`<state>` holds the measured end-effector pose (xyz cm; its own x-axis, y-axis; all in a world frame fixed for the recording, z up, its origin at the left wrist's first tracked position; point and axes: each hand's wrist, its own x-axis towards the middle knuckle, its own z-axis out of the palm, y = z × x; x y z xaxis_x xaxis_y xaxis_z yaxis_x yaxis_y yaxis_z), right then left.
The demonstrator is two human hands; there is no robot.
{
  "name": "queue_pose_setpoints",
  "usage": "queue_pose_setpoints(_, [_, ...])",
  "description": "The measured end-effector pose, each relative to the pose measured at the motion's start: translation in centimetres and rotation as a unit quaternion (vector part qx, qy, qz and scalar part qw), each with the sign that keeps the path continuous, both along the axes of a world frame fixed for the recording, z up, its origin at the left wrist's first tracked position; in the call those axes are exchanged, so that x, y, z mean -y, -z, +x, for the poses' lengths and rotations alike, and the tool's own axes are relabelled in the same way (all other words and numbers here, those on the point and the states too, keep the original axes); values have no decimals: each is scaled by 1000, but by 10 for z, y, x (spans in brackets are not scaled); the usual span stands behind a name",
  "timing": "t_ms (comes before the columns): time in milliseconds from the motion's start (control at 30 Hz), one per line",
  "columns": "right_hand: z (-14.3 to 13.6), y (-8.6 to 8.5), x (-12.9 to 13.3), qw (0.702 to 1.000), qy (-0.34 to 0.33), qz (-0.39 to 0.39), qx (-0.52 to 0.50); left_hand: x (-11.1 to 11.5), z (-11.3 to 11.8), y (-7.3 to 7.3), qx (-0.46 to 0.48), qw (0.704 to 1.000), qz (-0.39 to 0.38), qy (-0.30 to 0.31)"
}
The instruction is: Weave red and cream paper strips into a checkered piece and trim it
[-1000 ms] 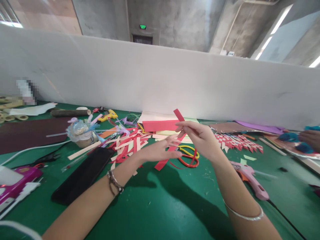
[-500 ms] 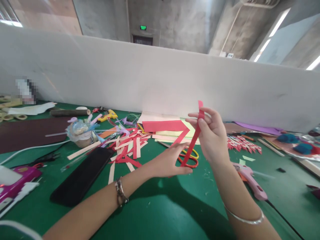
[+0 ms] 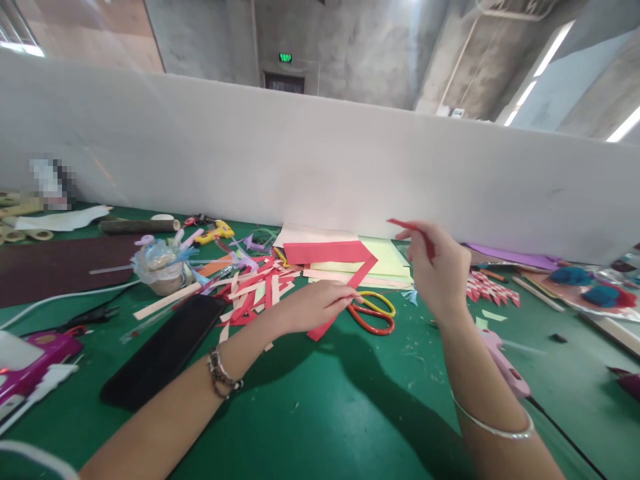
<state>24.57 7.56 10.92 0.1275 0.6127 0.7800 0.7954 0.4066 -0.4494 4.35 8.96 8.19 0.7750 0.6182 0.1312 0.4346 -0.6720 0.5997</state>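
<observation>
My right hand [image 3: 440, 270] is raised over the table, its fingers closed on a red paper strip [image 3: 404, 224] whose end sticks out to the left. Lower down, my left hand [image 3: 317, 307] has thumb and fingers pinched together; anything between them is too small to make out. Its fingertips are beside the scissors [image 3: 373, 327], with one yellow and one red handle loop, lying on the table. Under the left hand runs a long red paper band [image 3: 323, 330], partly hidden, beside a wider red paper piece [image 3: 325, 252] on pale sheets [image 3: 395, 260].
A heap of red and pale paper strips [image 3: 250, 293] lies left of centre, near a black case [image 3: 167, 353]. The green table [image 3: 310, 427] also holds a pink glue gun [image 3: 505, 367], a yellow glue gun [image 3: 215, 232] and a red-white paper piece [image 3: 493, 288]. A white partition [image 3: 325, 153] stands behind.
My right hand has turned and moved slightly right, its strip now pointing left instead of upright. My left hand has shifted left and closed its fingers, uncovering more of the scissors' handles.
</observation>
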Motion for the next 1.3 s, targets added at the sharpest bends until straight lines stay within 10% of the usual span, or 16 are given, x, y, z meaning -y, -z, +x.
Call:
queue_pose_setpoints(467, [-19,7,1,920,-209,-280,178,-1,-1,-2,25,939,341,-18])
queue_pose_setpoints(700, [-20,5,3,889,-298,-300,177,-8,-4,-3,-23,957,288,-10])
queue_pose_setpoints(1300, [-29,2,11,926,-232,-257,148,-11,-21,-17,-20,985,157,-68])
